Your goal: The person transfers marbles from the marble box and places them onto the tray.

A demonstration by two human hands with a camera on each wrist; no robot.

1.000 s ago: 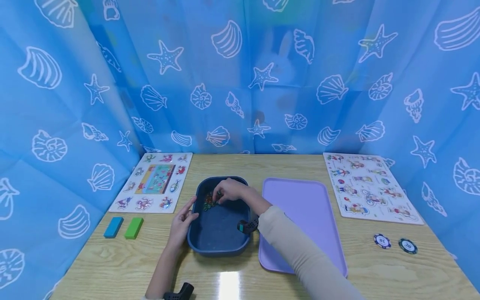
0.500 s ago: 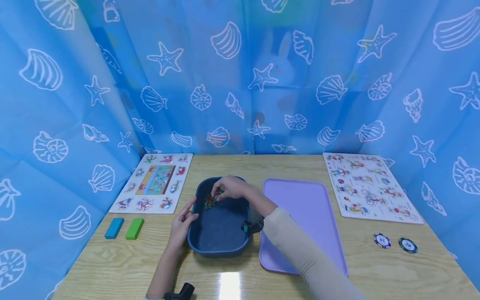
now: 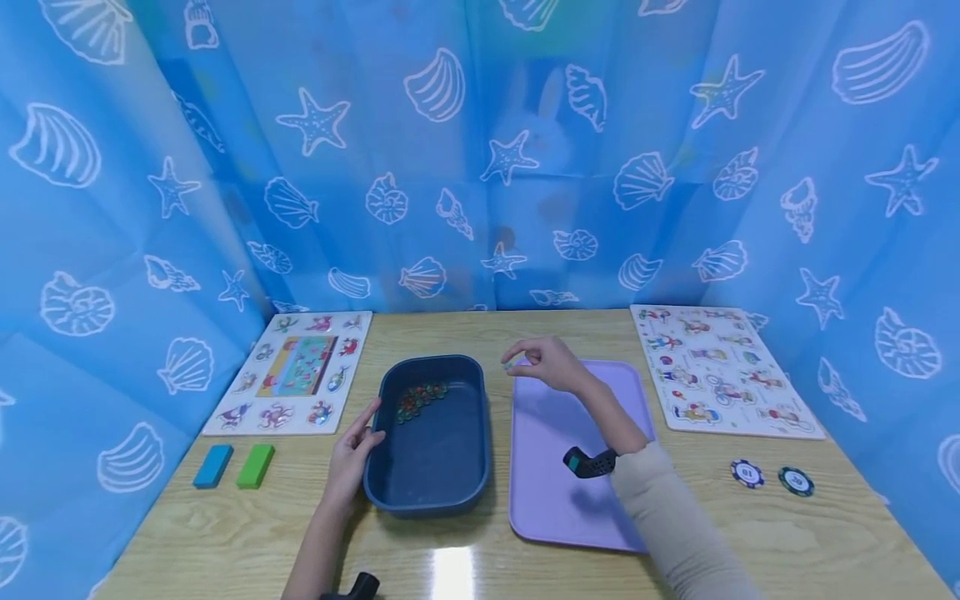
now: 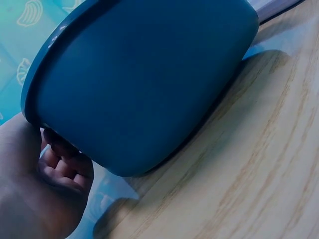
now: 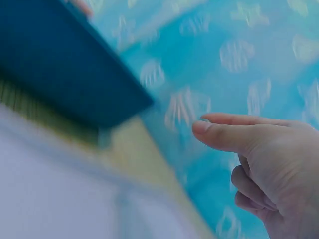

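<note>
A dark blue tub (image 3: 427,507) stands on the table, with small shiny red and green glass marbles (image 3: 417,400) clustered at its far left inside. My left hand (image 3: 352,454) grips the tub's left side, thumb at the rim. The left wrist view shows its fingers (image 4: 65,169) bent below that rim. Above the far left corner of the purple tray (image 3: 555,492), my right hand (image 3: 551,364) pinches a tiny greenish marble (image 3: 508,365) between thumb and index finger. In the right wrist view only a sliver of it shows at the fingertips; the other fingers are curled in.
A blue block (image 3: 213,466) and a green block (image 3: 256,466) lie left of the tub. Picture puzzle boards (image 3: 288,372) (image 3: 716,371) lie at the back on both sides. Two poker chips (image 3: 747,473) (image 3: 796,481) rest at right. A blue shell-print curtain (image 3: 450,167) closes off the back.
My right hand has lifted out of the tub with a marble and moved right, over the tray. The left hand keeps its hold on the tub. The head view has shifted slightly.
</note>
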